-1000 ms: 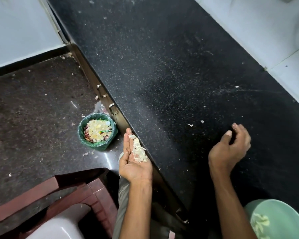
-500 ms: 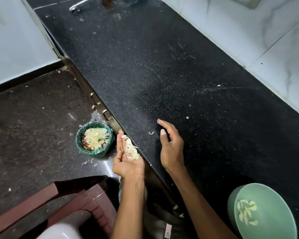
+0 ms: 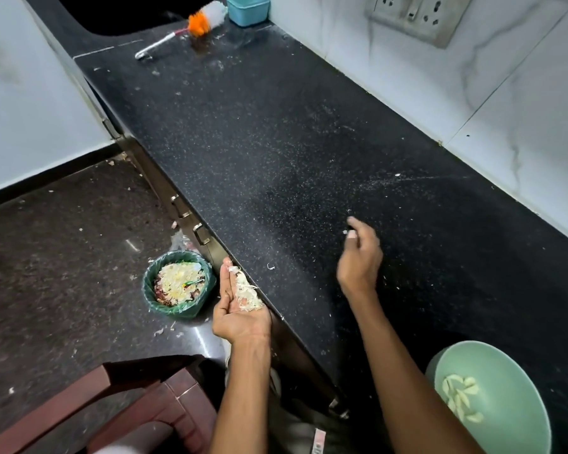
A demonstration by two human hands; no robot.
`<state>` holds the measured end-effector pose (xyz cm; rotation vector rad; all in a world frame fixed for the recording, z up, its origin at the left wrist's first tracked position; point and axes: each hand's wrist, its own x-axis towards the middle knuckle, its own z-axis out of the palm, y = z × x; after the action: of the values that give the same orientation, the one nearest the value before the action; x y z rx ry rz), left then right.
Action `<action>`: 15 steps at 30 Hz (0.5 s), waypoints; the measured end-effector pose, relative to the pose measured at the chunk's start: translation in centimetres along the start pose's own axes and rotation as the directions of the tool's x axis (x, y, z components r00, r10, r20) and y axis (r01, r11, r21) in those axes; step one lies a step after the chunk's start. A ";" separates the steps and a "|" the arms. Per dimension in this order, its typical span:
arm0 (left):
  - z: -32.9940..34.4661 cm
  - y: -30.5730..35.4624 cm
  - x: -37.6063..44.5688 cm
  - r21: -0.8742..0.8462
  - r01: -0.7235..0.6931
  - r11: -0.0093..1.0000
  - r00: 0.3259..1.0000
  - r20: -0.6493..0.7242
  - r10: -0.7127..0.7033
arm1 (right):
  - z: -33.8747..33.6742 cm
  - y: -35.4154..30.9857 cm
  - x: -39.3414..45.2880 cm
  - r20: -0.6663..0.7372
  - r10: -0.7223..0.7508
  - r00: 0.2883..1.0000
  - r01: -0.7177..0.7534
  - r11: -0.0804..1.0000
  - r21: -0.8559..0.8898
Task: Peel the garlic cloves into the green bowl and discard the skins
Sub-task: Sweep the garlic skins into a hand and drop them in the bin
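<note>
Left hand: the left hand (image 3: 240, 309) lies palm up against the front edge of the counter (image 3: 276, 152), fingers straight and together, cupping a small heap of garlic skins (image 3: 248, 294) on the palm and fingers.
Right hand: the right hand (image 3: 359, 257) hangs over the middle of the counter, fingers loosely curled; a tiny pale flake sits at the thumb tip, but motion blur hides whether the fingers pinch it, so I cannot tell its grip.
Garlic cloves: several peeled cloves (image 3: 461, 399) lie in the bottom of the green bowl (image 3: 505, 371).
Green bowl: it stands on the counter at the near right, beside the right forearm, well apart from both hands.
Skins elsewhere: small white flakes are scattered over the dark counter and on the floor (image 3: 53, 257).
Bin: a small green bin (image 3: 177, 285) lined with a bag stands on the floor just left of the left hand, filled with pale skins and some red scraps.
Far end: a brush (image 3: 184, 32) with orange and white bristles lies near a blue box (image 3: 247, 8).
Wall: a socket panel (image 3: 413, 14) is set in the tiles.
Near left: a dark red chair (image 3: 118, 401).
</note>
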<state>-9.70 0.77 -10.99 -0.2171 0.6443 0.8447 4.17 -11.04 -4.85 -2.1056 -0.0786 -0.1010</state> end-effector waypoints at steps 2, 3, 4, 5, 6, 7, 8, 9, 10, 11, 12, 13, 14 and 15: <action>0.4 0.0 -0.3 0.022 0.007 1.000 1.000 -0.017 -0.006 | 1.5 -1.2 -1.9 0.137 -0.089 0.987 0.089 0.996 0.010; 0.7 0.0 -0.5 0.034 0.009 0.999 1.000 -0.030 -0.008 | 2.1 -1.6 -3.0 0.187 -0.129 0.974 0.127 0.992 0.019; 1.0 -0.1 -0.9 0.041 0.009 0.999 0.999 -0.039 -0.008 | 2.6 -1.9 -4.0 0.229 -0.166 0.959 0.162 0.986 0.035; 1.3 -0.1 -1.2 0.051 0.002 0.999 0.999 -0.049 0.001 | 2.9 -2.2 -5.0 0.271 -0.202 0.941 0.193 0.979 0.058; 1.6 -0.1 -1.5 0.061 -0.007 0.998 0.998 -0.060 0.011 | 3.1 -2.5 -5.9 0.321 -0.233 0.918 0.217 0.972 0.085; 1.8 -0.1 -1.7 0.072 -0.010 0.997 0.997 -0.077 0.015 | 3.3 -2.7 -6.7 0.373 -0.265 0.889 0.239 0.964 0.114; 1.8 0.0 -1.7 0.072 -0.008 0.997 0.996 -0.089 0.015 | 3.4 -2.9 -7.4 0.416 -0.295 0.860 0.257 0.955 0.146; 1.7 0.0 -1.6 0.066 -0.009 0.998 0.996 -0.089 0.014 | 3.4 -3.0 -7.9 0.441 -0.313 0.842 0.261 0.949 0.175; 1.6 0.0 -1.5 0.056 -0.007 0.998 0.997 -0.078 0.011 | 3.1 -3.0 -8.0 0.440 -0.310 0.843 0.245 0.949 0.198; 1.4 0.0 -1.4 0.055 -0.006 0.998 0.998 -0.061 0.010 | 2.7 -2.9 -7.7 0.411 -0.295 0.862 0.225 0.951 0.210; 1.2 0.0 -1.2 0.058 -0.002 0.998 0.999 -0.046 0.004 | 2.1 -2.6 -7.0 0.348 -0.274 0.897 0.210 0.955 0.211; 0.9 -0.1 -0.9 0.055 0.001 0.998 0.999 -0.037 0.001 | 1.3 -2.3 -5.9 0.262 -0.243 0.934 0.194 0.961 0.199; 0.6 -0.1 -0.6 0.052 0.002 0.999 0.999 -0.034 -0.001 | 0.7 -1.8 -4.4 0.174 -0.201 0.964 0.171 0.970 0.174; 0.4 0.0 -0.3 0.062 -0.003 0.998 1.000 -0.026 0.005 | 0.2 -1.2 -2.5 0.109 -0.150 0.983 0.134 0.980 0.146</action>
<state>-9.69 0.76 -10.50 -0.1715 0.6947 0.8254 1.58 -10.29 -4.23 -1.9648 -0.3005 -0.0534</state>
